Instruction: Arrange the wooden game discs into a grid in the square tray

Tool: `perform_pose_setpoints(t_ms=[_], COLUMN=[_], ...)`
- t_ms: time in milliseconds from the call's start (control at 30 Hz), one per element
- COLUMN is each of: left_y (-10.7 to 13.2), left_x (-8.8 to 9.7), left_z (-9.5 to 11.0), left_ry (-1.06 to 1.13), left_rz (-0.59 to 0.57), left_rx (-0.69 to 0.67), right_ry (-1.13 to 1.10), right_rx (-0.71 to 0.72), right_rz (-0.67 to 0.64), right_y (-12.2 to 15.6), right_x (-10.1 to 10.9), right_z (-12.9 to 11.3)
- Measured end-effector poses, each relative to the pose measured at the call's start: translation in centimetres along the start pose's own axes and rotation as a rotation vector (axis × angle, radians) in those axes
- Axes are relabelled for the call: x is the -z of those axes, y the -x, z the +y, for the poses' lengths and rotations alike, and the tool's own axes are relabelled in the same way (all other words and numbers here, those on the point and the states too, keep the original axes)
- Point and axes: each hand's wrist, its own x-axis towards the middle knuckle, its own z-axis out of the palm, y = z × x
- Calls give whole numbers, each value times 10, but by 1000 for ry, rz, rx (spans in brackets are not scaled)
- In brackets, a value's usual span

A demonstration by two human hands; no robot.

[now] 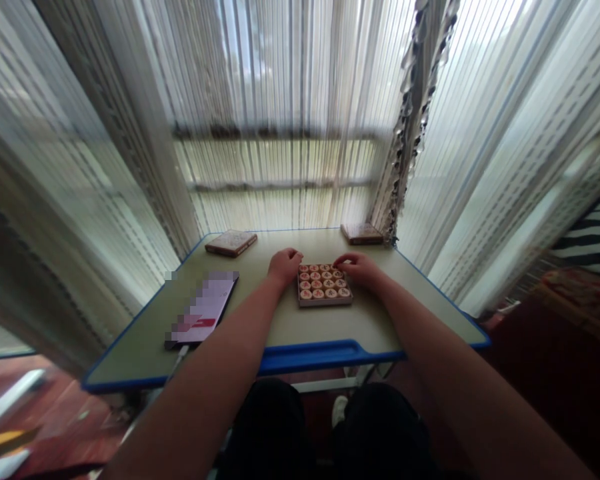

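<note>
A shallow open box [326,303] of round wooden Chinese chess pieces [329,283] lies flat on the table in front of me. The pieces sit in rows, with characters on their tops, most of them red. My left hand [284,267] is at the box's back left corner, fingers curled against its side. Over the back right corner, my right hand [361,269] has its fingers bent down onto a piece there, partly hiding it. The exact contact of the fingertips is too small to make out.
On the pale blue-edged table [290,327], a tablet [205,310] with a cable lies at left. One flat box [231,243] is at the back left, another flat box [362,234] at the back right. Sheer curtains [290,167] hang behind the table.
</note>
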Motion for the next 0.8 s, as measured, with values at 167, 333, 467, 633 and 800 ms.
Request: perform_pose_setpoints(t_ms=[167, 333, 467, 633, 800], left_y=[-1, 0, 3, 5, 4], left_x=[-1, -1, 2, 4, 3], left_z=[-1, -1, 2, 4, 3], left_ry=[14, 12, 2, -7, -43], left_rz=[16, 12, 8, -6, -15], left_rx=[-2, 1, 12, 24, 9], right_ry=[-1, 67, 65, 46, 58], right_rx=[23, 69, 66, 47, 19], right_rz=[-11, -17, -21, -17, -15], right_y=[4, 4, 2, 2, 2], right_x=[4, 4, 3, 3, 2], right_z=[-3, -1, 2, 1, 0])
